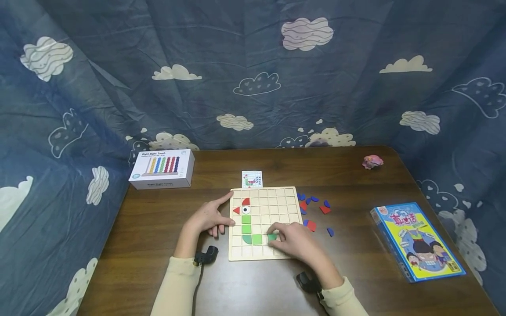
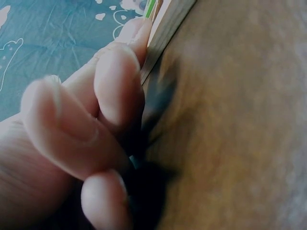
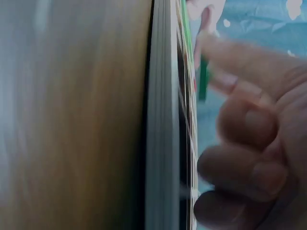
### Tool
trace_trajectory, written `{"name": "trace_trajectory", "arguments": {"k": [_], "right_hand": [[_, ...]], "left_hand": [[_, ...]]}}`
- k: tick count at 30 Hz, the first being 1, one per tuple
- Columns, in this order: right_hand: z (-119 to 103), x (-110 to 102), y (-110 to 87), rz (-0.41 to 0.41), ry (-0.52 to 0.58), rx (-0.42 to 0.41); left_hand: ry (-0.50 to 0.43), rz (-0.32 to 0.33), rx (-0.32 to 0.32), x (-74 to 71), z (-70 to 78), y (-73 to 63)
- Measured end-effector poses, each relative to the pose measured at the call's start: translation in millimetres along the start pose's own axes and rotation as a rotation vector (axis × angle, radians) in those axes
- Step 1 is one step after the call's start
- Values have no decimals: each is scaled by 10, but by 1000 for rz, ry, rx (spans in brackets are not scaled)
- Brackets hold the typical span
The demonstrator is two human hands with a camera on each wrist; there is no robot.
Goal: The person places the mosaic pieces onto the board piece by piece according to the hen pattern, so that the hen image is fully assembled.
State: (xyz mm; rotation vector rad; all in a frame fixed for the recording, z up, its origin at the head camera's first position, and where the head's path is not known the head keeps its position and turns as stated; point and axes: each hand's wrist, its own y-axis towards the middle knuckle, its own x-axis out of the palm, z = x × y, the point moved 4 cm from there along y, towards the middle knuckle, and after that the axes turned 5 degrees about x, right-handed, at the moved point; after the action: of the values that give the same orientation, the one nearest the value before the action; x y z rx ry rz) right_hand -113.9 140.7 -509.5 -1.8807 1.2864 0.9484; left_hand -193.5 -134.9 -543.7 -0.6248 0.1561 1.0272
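A wooden grid board [image 1: 280,200] lies on the table. It carries a red quarter-round tile [image 1: 246,202], a red triangle [image 1: 236,210], a white eye tile [image 1: 246,210], several green squares [image 1: 247,229] and a green quarter-round tile [image 1: 247,239]. My right hand [image 1: 294,240] pinches another green tile [image 1: 272,237] just above the lower middle of the grid; the right wrist view shows it edge-on, its full outline hidden. At the board's left edge, my left hand [image 1: 208,217] rests with index finger and thumb spread against the frame, its other fingers bent beneath.
Loose blue and red pieces [image 1: 325,210] lie right of the board. A pattern card [image 1: 251,179] sits at its far edge. Around stand a white box [image 1: 162,169], a blue-yellow box [image 1: 419,243] and a pink figurine [image 1: 372,162]. A cloud-print curtain [image 1: 253,66] hangs behind.
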Motion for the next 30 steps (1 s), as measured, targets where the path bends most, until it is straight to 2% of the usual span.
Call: {"name": "trace_trajectory", "arguments": {"k": [6,15,30], "right_hand": [[-62,93,30,40,-96,20],[-57,105,0,72,-56,-11],[-50,118,-9,102,-54,-18]], "left_hand": [[-1,-8,1,-16,16,11],[14,5,-1,11,8,-9],[19,13,2,9,1,-12]]}}
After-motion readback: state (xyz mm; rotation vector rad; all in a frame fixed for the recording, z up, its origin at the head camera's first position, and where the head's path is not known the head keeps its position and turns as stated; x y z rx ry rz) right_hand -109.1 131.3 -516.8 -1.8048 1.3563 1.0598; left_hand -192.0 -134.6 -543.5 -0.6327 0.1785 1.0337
